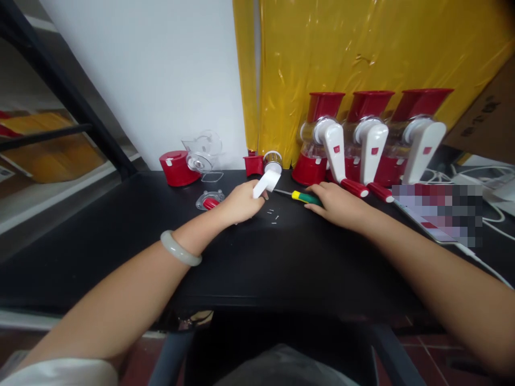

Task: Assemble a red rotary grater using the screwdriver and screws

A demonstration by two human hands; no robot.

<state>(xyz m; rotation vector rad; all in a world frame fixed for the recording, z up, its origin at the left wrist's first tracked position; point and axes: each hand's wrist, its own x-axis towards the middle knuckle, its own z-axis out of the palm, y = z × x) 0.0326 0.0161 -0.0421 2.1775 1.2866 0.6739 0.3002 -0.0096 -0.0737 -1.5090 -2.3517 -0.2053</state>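
My left hand [243, 202] is closed around a white crank handle [265, 182], its wide end toward the back. In my right hand [332, 202] is a screwdriver [303, 197] with a yellow and green grip, its shaft pointing left. The tip reaches the lower edge of the crank's wide end; whether they touch I cannot tell. Several small screws [274, 217] lie on the black table between my hands. Just behind the crank stand a metal grater drum [272, 159] and a red plastic piece [253, 165]. Beside my left hand lies a clear plastic ring [205, 198] with a red grip [211, 203].
At the back left are a red base [179, 169] and a clear plastic housing [203, 153]. Three assembled red and white rotary graters [322, 139] stand at the back right. A tablet [434, 212] with a white cable lies right of my arm on the black table [281, 268].
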